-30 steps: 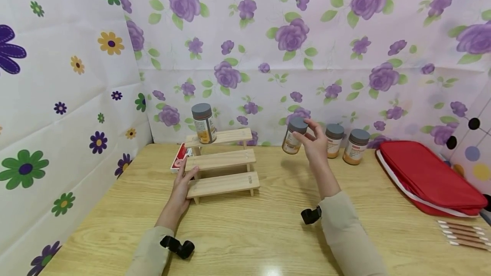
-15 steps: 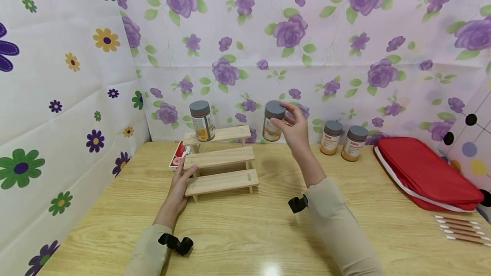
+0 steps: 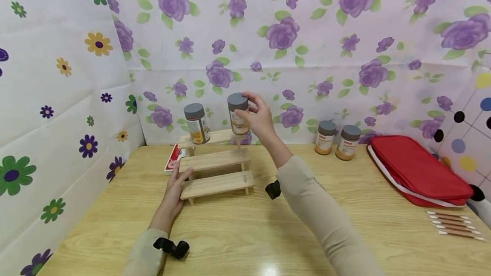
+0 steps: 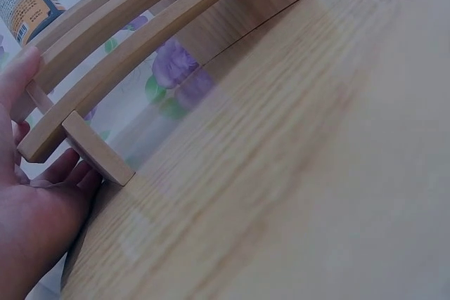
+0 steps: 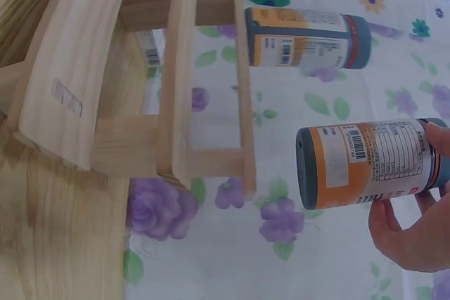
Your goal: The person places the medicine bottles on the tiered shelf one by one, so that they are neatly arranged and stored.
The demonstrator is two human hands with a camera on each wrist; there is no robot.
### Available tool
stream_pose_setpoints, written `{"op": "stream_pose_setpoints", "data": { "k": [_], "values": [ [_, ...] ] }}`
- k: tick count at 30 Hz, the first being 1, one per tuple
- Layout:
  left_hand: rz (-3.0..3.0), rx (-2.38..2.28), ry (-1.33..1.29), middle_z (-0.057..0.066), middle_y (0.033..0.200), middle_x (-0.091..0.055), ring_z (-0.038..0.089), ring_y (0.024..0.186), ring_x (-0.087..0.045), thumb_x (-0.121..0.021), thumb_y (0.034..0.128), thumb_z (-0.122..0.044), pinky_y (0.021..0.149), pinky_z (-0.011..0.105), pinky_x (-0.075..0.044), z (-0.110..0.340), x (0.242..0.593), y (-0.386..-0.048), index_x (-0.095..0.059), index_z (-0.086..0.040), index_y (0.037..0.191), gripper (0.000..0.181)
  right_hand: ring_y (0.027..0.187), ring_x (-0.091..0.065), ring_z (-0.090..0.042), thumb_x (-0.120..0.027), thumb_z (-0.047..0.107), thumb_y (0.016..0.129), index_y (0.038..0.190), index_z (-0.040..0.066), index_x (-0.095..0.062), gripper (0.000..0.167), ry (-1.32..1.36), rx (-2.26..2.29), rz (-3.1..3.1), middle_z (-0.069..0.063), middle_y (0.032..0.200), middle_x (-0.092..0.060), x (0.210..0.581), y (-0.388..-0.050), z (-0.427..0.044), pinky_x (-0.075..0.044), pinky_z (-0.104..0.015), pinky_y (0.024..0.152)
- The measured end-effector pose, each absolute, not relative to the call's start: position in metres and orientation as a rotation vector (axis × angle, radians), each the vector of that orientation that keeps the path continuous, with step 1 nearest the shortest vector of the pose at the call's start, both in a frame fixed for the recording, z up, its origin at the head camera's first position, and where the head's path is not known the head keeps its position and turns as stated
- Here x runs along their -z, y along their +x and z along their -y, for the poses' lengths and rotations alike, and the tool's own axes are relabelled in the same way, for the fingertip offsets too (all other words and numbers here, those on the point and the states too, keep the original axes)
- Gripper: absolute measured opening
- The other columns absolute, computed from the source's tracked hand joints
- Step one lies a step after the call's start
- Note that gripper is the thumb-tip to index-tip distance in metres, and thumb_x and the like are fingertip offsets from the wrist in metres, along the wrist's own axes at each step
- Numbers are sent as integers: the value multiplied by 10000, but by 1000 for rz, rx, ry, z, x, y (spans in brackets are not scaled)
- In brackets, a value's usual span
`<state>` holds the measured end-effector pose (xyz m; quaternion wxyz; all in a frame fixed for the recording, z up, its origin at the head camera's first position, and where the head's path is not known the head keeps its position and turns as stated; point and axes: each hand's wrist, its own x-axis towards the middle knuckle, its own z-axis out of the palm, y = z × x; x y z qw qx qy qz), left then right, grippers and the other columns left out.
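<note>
A small three-step wooden rack (image 3: 216,184) stands on the table. My left hand (image 3: 173,191) grips its left end; in the left wrist view the thumb lies by an upper step and the other fingers curl under the lowest one. One grey-lidded jar (image 3: 197,126) stands upright at the left of the top step. My right hand (image 3: 261,118) pinches a second grey-lidded jar (image 3: 238,116) near its lid, thumb and fingers on opposite sides. That jar is held over the top step's right end, and the right wrist view shows its base (image 5: 306,168) apart from the wood.
Two more such jars, a left one (image 3: 325,139) and a right one (image 3: 348,143), stand on the table by the back curtain. A red zipped case (image 3: 418,169) and several cotton swabs (image 3: 454,225) lie at the right. A red-and-white box (image 3: 173,159) sits behind the rack's left end.
My right hand has carried its jar leftward and up, from beside the two standing jars to above the rack's top step. The left hand keeps its hold on the rack.
</note>
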<state>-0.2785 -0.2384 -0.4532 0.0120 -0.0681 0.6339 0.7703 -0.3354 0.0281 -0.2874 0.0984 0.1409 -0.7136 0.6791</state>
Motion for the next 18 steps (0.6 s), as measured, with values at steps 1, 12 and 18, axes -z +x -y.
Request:
{"op": "stream_pose_setpoints", "data": {
  "k": [1,12,18],
  "values": [
    [-1974,-2405,-206,59,1656,54,387,1490,-128,-559,980,-353,1209,547,-185,239,453,-278,-4,-351,1573,812,1309,-474,-313,-728,182,884,1371,239,-512,535,425,-2015,2114,-4,1487,-462,288,-337,-25,-466,-470,1032],
    [-1980,-2388,-179,37,1658,39,378,1491,-154,-548,985,-368,1206,537,-207,238,453,-280,4,-360,1571,805,1308,-457,-341,-726,134,878,1411,220,-455,605,535,-2020,2146,-67,1488,-456,298,-354,-1,-384,-470,1111],
    [-1993,-2375,-186,52,1655,43,391,1484,-167,-546,982,-385,1197,552,-217,240,454,-277,-7,-367,1570,799,1297,-482,-321,-729,153,879,1408,229,-470,593,512,-1998,2209,-53,1495,-448,300,-363,9,-423,-442,1086]
  ]
}}
